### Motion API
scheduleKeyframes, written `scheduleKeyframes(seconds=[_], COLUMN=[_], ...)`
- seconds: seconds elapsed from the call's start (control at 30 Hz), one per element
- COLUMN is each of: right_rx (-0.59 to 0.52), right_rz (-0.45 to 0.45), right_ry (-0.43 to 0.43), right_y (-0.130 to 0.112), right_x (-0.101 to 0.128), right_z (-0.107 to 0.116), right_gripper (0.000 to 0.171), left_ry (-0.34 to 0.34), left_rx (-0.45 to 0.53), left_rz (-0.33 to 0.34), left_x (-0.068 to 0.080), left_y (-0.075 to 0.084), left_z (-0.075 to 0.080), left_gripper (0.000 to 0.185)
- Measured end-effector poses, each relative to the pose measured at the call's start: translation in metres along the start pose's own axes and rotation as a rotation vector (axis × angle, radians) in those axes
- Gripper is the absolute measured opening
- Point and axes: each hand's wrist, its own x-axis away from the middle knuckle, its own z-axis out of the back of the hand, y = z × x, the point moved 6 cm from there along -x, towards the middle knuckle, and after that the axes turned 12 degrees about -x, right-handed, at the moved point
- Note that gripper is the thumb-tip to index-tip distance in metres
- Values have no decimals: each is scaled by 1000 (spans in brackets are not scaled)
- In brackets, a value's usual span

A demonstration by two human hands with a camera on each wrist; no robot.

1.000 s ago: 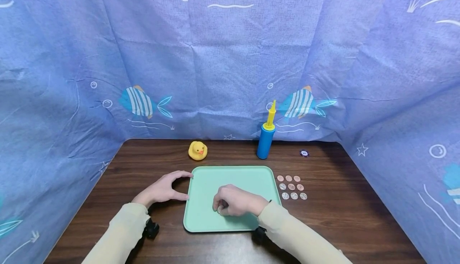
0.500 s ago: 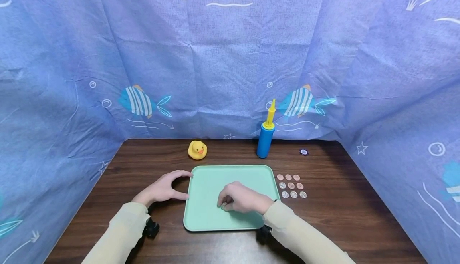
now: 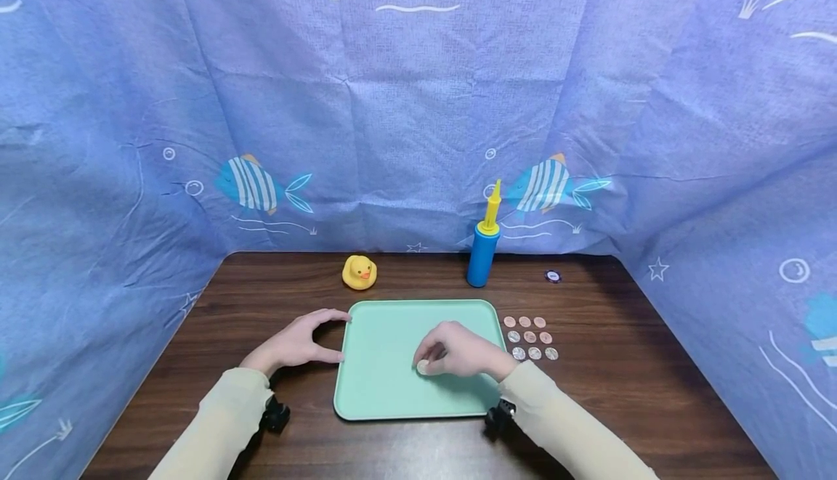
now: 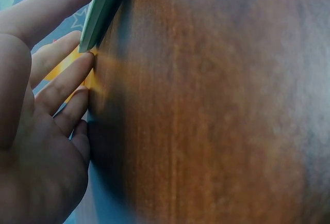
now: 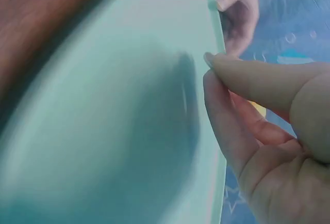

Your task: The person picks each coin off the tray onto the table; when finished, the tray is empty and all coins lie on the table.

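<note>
My right hand [image 3: 461, 349] pinches a silver coin [image 3: 422, 367] between thumb and index finger, above the pale green tray [image 3: 379, 393]. In the right wrist view, just the edge of that coin [image 5: 208, 59] pokes out past the fingertips, and the tray surface spreads below. My left hand [image 3: 301, 340] lies at the tray's left side, thumb and fingers spread, tips touching the rim. From the left wrist view, the left fingers [image 4: 67, 82] stretch toward the tray's edge [image 4: 103, 15].
Several coins [image 3: 530, 338], copper and silver, form a square grid right of the tray. Behind it stand a yellow rubber duck [image 3: 360, 273] and a blue hand pump [image 3: 482, 255]. A poker chip [image 3: 553, 277] lies at the back right. Blue fish-print cloth [image 3: 418, 102] encloses the dark wooden table [image 3: 621, 364].
My right hand has moved right and slightly away from me over the tray, carrying the coin, which now shows more of its face. The left hand has stayed at the rim.
</note>
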Motion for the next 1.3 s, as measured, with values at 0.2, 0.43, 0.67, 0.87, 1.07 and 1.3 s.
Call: scheduleKeyframes(seconds=[0.2, 0.43, 0.67, 0.87, 1.07, 1.3], right_rx=[-78, -181, -97, -106, -135, -92], right_rz=[-23, -106, -150, -147, -140, -144], right_ry=[64, 111, 167, 204, 234, 263], right_y=[11, 23, 35, 41, 46, 51], right_x=[22, 54, 79, 96, 115, 134], right_z=[22, 44, 62, 72, 81, 89], right_gripper=[9, 15, 18, 16, 8, 8], left_ry=[2, -2, -4, 2, -5, -7], left_rx=[-8, -6, -4, 5, 5, 8], left_rz=[3, 3, 3, -5, 0, 2], left_x=[0, 0, 1, 1, 1, 1], left_y=[-1, 0, 1, 1, 0, 0], left_z=[-1, 0, 0, 0, 0, 0], left_gripper=[72, 73, 73, 72, 72, 72])
